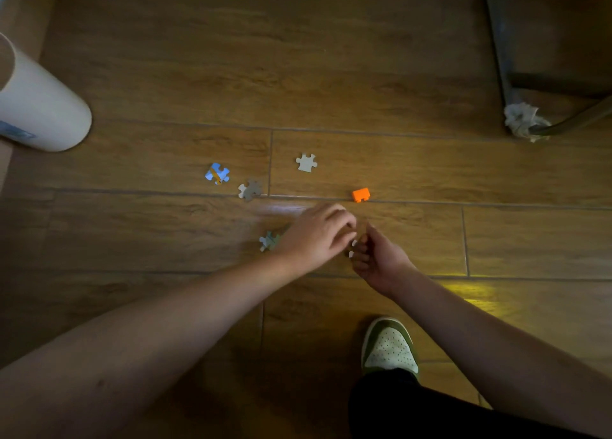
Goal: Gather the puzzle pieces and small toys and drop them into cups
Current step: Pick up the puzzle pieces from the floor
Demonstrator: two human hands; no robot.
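I see both hands meeting low over the wood-plank floor (331, 74), near its middle. The left hand (316, 236) lies palm down with fingers curled toward the right hand; I cannot tell whether it grips anything. The right hand (374, 256) is turned palm up, fingers curled in, with small pale bits showing at its fingertips (354, 243), apparently puzzle pieces pinched there; their shape is too hidden to confirm.

No brand or writing is readable. The white cup (43, 107) at the floor's left edge, well apart from the hands, is smooth and cylindrical, tilted in this view, with a blue label (15, 131) that is too blurred to read.

Loose items on the floor, beyond the hands:
- blue and yellow puzzle piece (217, 173), printed side up.
- grey puzzle piece (250, 190), flat cardboard, just beside a plank seam.
- white puzzle piece (306, 162), plain side up.
- orange toy block (361, 194), small, boxy, hard-looking, nearest the hands.
- teal puzzle piece (269, 241), touching or just beside the left hand's outer edge.

A green and white perforated shoe (390, 347) stands near the bottom edge. A crumpled wad (523, 120) wraps a dark furniture leg at the upper right.
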